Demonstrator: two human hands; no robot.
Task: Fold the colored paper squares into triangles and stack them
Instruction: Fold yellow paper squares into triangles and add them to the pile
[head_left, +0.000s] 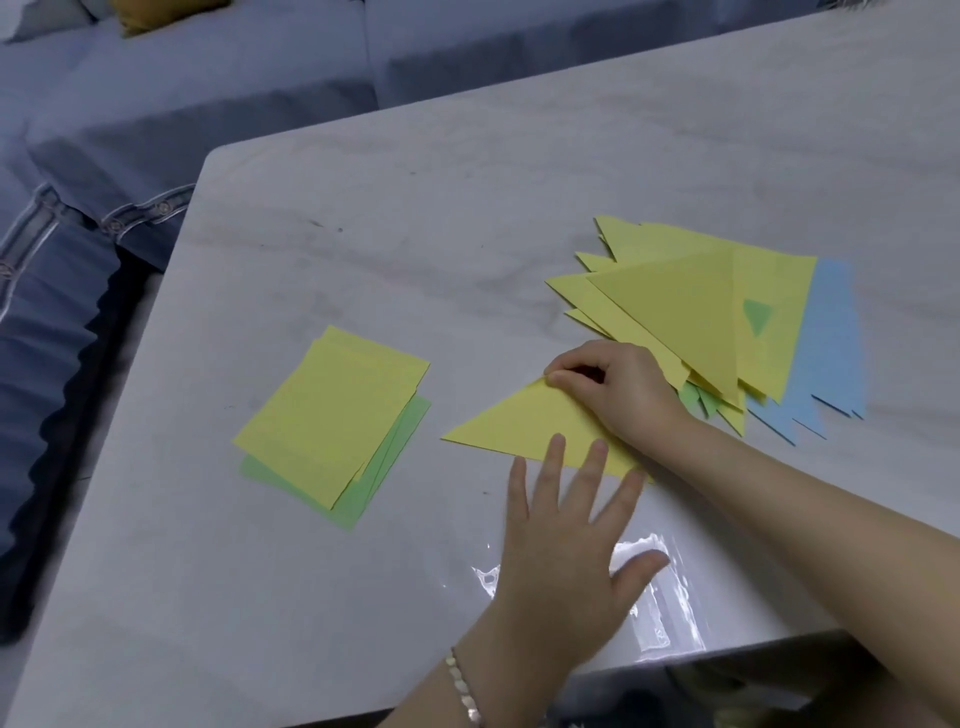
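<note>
While the left hand (561, 545) lies flat, fingers straight and spread, on the near edge of the yellow folded paper triangle (524, 428), the right hand (618, 384) has a pinching grip on its far corner. The fold looks almost done. Next it should go right, onto the pile of folded paper triangles (675, 306).

We've got a pale marbled table (415, 234): stacked square sheets (327, 415) left, one folded yellow triangle (524, 426) middle, triangle pile (675, 306) right.
</note>
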